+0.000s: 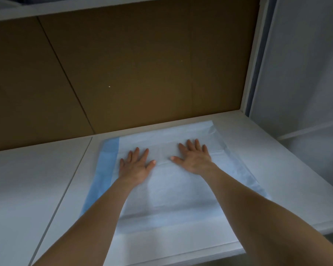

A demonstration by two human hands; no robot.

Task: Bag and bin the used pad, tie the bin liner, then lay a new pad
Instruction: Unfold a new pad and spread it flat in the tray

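Observation:
A white pad [173, 191] with blue borders lies unfolded and flat on a white shelf surface [27, 179]. Its blue strip runs down the left edge, and a paler blue edge shows on the right. My left hand [136, 165] rests palm down on the pad's left half, fingers spread. My right hand [193, 157] lies palm down on the pad's right half, fingers spread too. Neither hand holds anything. No used pad, bag or bin is in view.
A brown cardboard back panel [133, 73] stands just behind the pad. A white frame post [252, 64] and a pale grey fabric wall [306, 73] close off the right side. A seam [79, 164] splits the white surface left of the pad.

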